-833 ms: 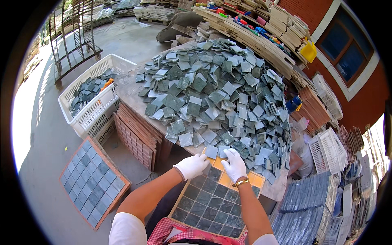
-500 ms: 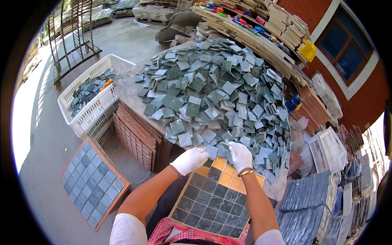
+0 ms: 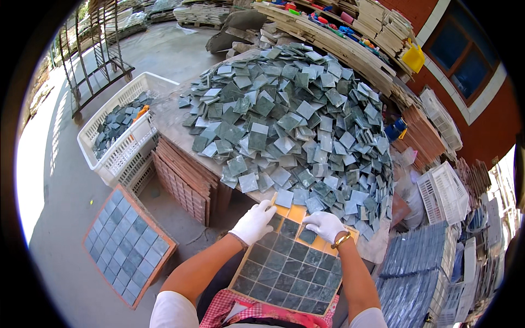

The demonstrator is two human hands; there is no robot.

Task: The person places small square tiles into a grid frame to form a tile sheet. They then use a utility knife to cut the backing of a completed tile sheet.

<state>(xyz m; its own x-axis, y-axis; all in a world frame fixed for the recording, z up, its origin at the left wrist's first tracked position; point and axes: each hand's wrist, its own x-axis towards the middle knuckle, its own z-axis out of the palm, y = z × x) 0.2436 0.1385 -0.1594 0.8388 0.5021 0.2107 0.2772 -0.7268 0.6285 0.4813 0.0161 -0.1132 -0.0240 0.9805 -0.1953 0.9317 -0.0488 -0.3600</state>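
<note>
A grid tray [image 3: 296, 211] with an orange-yellow base rests tilted against my lap and the table edge. Rows of square dark green stone tiles [image 3: 276, 261] fill most of it, with orange cells showing near its far end. My right hand [image 3: 326, 226], in a white glove, grips a dark stone tile [image 3: 308, 236] over the orange cells on the tray's right side. My left hand [image 3: 254, 223], also gloved, is at the tray's far left rim with its fingers curled together; what they hold, if anything, is hidden.
A big heap of loose stone tiles [image 3: 273, 115] covers the table [image 3: 174, 112] ahead. On the left are a white crate [image 3: 117, 158] of tiles, upright brown grid panels [image 3: 183, 183] and a filled tile panel [image 3: 128, 243]. Stacked grey tile sheets [image 3: 410, 268] stand at right.
My right hand has come back from the heap's near edge to the tray with a tile. My left hand has shifted slightly down and left along the tray's rim.
</note>
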